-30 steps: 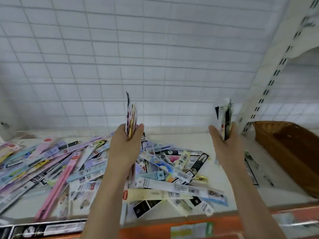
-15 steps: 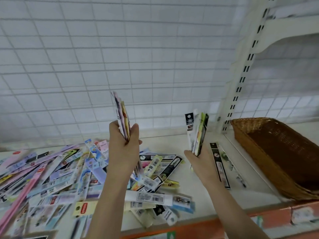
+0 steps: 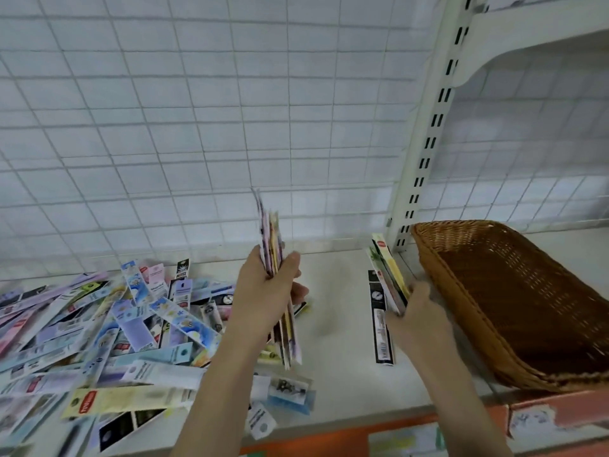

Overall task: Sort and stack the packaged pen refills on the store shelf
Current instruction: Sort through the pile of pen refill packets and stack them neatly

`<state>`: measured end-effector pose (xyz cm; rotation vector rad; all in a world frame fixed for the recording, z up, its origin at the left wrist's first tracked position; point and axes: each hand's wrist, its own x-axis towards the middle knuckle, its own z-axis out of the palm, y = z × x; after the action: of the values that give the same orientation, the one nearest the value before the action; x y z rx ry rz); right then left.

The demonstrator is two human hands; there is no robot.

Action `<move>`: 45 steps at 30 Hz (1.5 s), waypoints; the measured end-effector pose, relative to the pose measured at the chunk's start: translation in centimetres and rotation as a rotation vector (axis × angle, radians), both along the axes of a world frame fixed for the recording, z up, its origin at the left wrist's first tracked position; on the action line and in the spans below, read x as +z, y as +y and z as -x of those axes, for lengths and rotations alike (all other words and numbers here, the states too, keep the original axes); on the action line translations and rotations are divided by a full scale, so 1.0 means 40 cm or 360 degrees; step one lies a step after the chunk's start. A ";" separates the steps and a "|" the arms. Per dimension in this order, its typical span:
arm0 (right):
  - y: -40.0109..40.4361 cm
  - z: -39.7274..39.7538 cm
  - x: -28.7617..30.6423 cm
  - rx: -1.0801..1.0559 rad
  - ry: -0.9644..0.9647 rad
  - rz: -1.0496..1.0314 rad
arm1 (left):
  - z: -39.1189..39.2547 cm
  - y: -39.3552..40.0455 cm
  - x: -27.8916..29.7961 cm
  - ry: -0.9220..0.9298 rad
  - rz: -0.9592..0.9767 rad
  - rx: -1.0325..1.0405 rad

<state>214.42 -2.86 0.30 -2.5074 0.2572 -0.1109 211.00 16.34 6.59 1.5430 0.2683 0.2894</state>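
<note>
— Holding what, on the left?
— Left hand [image 3: 263, 298] gripping a fanned bundle [image 3: 276, 275] of refill packs, fingers [image 3: 291, 262] wrapped tight round its middle, long axis running away from the body, far end tilted up over the shelf [image 3: 339, 291].
— And on the right?
— Right hand [image 3: 417, 313] clasping a smaller bundle [image 3: 389, 275], fingers closed on its near end, far end leaning toward the upright [image 3: 428, 133]. Lying flat just left of it, one black pack [image 3: 380, 321], lengthwise front to back.
— Where is the rest sitting?
— Heaped loose in a pile [image 3: 115, 331] on the shelf's left side, crisscrossed at every angle. Empty-looking basket [image 3: 514, 298] sitting just right of the right hand.
— Nearer hand for setting down?
— Probably the right, hovering almost over the black pack, axes already near parallel. Judging a small lowering and leftward nudging enough to stack. Not showing whether the edges are touching yet.
</note>
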 end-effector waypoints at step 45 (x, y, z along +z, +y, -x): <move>0.024 0.006 -0.017 0.0378 -0.0449 0.0308 | 0.039 -0.125 -0.068 0.0528 -0.1336 -0.0020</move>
<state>214.19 -1.89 -0.37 -2.6502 -0.1748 -0.4051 209.43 11.35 3.89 2.4281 0.4279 0.1321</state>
